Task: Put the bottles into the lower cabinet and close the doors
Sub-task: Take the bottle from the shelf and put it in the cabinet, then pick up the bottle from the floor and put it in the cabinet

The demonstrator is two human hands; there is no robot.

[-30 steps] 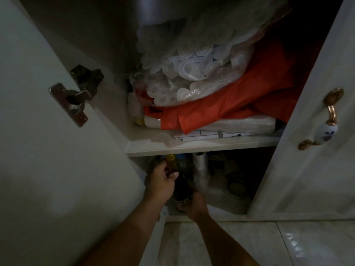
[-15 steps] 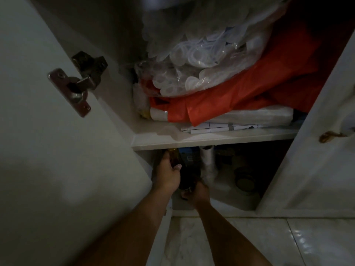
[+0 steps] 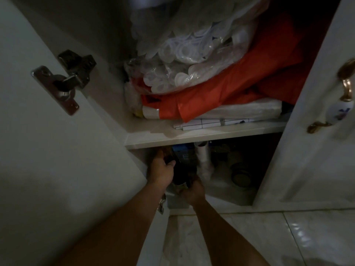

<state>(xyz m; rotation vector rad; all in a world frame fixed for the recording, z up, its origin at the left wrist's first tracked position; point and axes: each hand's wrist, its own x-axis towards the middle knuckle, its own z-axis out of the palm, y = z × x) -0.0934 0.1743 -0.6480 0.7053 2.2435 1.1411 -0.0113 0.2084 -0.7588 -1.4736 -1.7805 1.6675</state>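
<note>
While both doors stand open, 2 hands reach under the shelf (image 3: 201,136) into the cabinet's lower compartment. A dark bottle (image 3: 182,174) stands near that compartment's front left corner. The left hand (image 3: 162,170) wraps its fingers around the neck; the right hand (image 3: 192,191) grips the base, fingers curled, their tips hidden. Other bottles behind are too dim to tell.

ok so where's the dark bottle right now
In the head view the dark bottle is low and centre, on the bottom level of the cabinet under the shelf, held between the left hand and right hand, left of a white bottle.
</note>
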